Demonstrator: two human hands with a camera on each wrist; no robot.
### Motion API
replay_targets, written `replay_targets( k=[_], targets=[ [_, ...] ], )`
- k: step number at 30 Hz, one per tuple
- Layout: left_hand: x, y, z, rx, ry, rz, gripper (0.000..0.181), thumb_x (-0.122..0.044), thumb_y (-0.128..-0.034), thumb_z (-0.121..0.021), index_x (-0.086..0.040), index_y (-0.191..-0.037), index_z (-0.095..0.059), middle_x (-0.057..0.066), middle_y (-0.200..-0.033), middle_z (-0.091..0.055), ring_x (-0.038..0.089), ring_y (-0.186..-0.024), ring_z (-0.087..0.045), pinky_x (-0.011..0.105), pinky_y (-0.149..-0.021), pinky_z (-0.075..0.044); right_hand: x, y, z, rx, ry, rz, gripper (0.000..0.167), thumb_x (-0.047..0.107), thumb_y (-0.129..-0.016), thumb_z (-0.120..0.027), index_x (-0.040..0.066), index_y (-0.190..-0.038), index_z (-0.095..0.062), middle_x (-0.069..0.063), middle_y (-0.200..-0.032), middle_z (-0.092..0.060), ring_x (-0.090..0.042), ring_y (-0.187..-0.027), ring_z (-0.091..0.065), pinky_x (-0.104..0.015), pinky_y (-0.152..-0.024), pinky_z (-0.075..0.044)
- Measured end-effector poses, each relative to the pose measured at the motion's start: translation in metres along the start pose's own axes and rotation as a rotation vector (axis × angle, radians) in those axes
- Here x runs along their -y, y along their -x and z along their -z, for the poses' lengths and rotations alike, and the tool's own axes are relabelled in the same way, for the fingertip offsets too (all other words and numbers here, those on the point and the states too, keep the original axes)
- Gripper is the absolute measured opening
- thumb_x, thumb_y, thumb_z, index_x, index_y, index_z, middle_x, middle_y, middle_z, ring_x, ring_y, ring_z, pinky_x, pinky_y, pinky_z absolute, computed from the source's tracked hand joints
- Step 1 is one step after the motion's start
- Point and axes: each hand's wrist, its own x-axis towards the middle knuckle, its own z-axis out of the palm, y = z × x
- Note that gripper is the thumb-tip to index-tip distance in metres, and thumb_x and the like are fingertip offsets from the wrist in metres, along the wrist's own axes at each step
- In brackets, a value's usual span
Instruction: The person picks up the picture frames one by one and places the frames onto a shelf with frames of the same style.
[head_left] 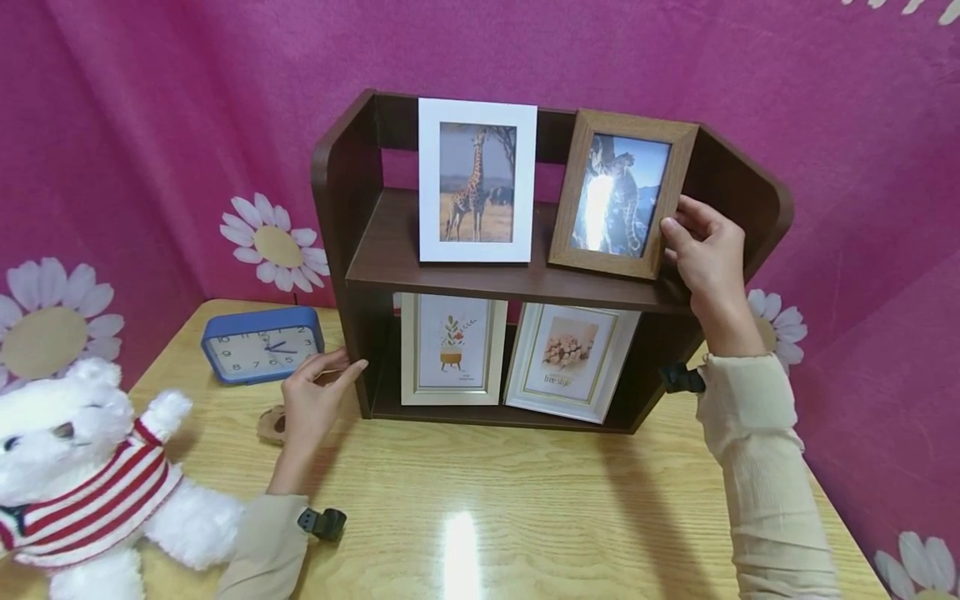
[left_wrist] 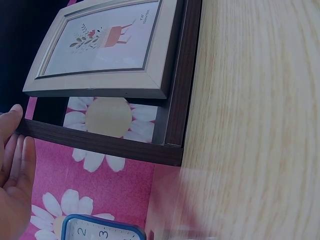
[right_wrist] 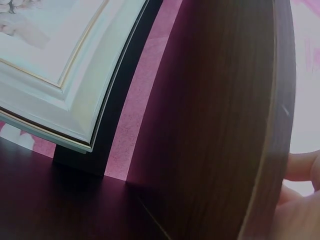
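Observation:
A brown wooden picture frame [head_left: 624, 265] leans on the upper board of a dark brown bookshelf [head_left: 420, 425]. At the frame's right edge, my right hand [head_left: 708, 262] holds it, thumb on the front and fingers behind. In the right wrist view, part of that hand [right_wrist: 302, 195] shows beyond the upper board's front edge. My left hand [head_left: 311, 408] pinches the front edge of the shelf's left side panel. In the left wrist view the thumb and fingers [left_wrist: 27, 160] lie on either side of this panel. A white frame with a giraffe picture [head_left: 477, 183] stands beside the brown one.
On the lower board stand a cream frame [head_left: 491, 354] and a white-and-gold frame [head_left: 618, 367], the latter tilted. Left of the shelf are a blue clock [head_left: 262, 343] and a small brown object [head_left: 272, 423]. A white teddy bear [head_left: 82, 483] sits at the table's left.

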Motion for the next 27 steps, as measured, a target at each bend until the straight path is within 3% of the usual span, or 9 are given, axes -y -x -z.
replay_targets(
  k=[4,12,19,23,27],
  targets=[
    [0.0,0.001,0.0,-0.001,-0.002,0.003,0.025,-0.003,-0.0749,-0.079,0.006,-0.097,-0.072,0.005,-0.087,-0.068,-0.012,-0.077,-0.057,0.005,-0.067,-0.047,-0.001,0.002,-0.001,-0.019,0.005,-0.003,0.046,0.004,-0.093,-0.056,-0.001,-0.138,-0.046,0.01,-0.091,-0.058,0.001,-0.081,-0.055,-0.009,-0.062,-0.048],
    [0.0,0.0,-0.001,-0.007,0.0,-0.017,0.023,-0.002,-0.0758,-0.078,0.007,-0.096,-0.072,0.02,-0.089,-0.068,-0.011,-0.077,-0.056,0.005,-0.068,-0.046,-0.007,0.014,-0.004,-0.103,-0.066,0.016,0.037,0.012,-0.093,-0.059,0.003,-0.129,-0.058,0.005,-0.104,-0.059,-0.006,-0.095,-0.055,-0.015,-0.082,-0.048],
    [-0.001,-0.001,0.001,-0.003,0.007,-0.028,0.025,-0.001,-0.0754,-0.078,0.008,-0.097,-0.071,0.018,-0.089,-0.068,-0.011,-0.078,-0.057,0.006,-0.068,-0.048,-0.014,0.034,0.0,-0.135,-0.096,0.061,0.023,0.016,-0.094,-0.059,0.008,-0.114,-0.066,0.004,-0.104,-0.059,-0.008,-0.094,-0.054,-0.013,-0.082,-0.045],
    [-0.002,-0.001,0.001,-0.004,0.026,-0.029,0.024,0.001,-0.0752,-0.078,0.01,-0.096,-0.071,0.013,-0.088,-0.067,-0.011,-0.078,-0.057,0.006,-0.069,-0.049,-0.016,0.045,0.003,-0.128,-0.212,0.099,0.014,0.01,-0.094,-0.059,0.008,-0.104,-0.068,-0.002,-0.099,-0.061,-0.011,-0.089,-0.058,-0.013,-0.08,-0.05],
    [-0.002,0.001,0.0,-0.008,0.025,-0.022,0.024,-0.001,-0.0746,-0.079,0.008,-0.096,-0.072,0.0,-0.085,-0.067,-0.011,-0.077,-0.058,0.006,-0.068,-0.048,-0.02,0.059,0.01,-0.114,-0.366,0.15,0.011,0.006,-0.092,-0.059,0.003,-0.099,-0.068,-0.007,-0.091,-0.064,-0.014,-0.081,-0.062,-0.018,-0.074,-0.055]
  ],
)
